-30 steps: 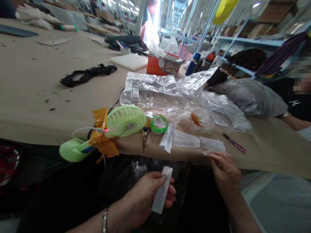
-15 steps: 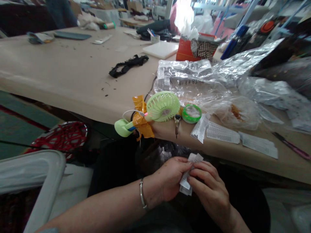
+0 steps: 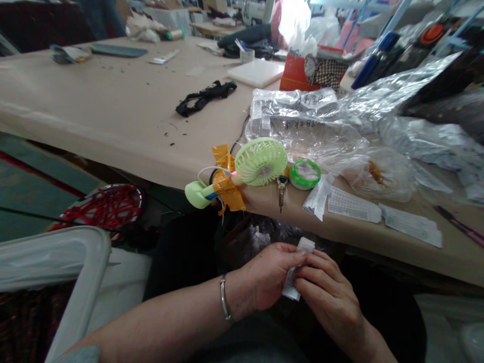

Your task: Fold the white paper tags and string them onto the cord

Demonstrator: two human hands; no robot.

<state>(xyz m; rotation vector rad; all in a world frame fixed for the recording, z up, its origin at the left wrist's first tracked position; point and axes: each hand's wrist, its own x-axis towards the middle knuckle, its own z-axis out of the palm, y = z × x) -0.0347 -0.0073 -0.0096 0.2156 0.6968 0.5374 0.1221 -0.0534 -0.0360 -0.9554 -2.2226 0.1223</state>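
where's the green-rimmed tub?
Head view, right of centre: the green-rimmed tub is on the table, between the light-green fan and printed paper strips.

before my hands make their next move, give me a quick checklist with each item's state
1. Paper strips in left hand: ok, thumb over them.
2. Right hand on the same strips: ok, fingers against them.
3. Strip edges lined up: cannot tell, fingers cover much of them.
4. Printed labels on the table: ok, lying near its front edge.
5. Pointed tool cool: cannot tell, but it lies apart from both hands.
6. Fan secured: ok, orange tape wraps its handle.
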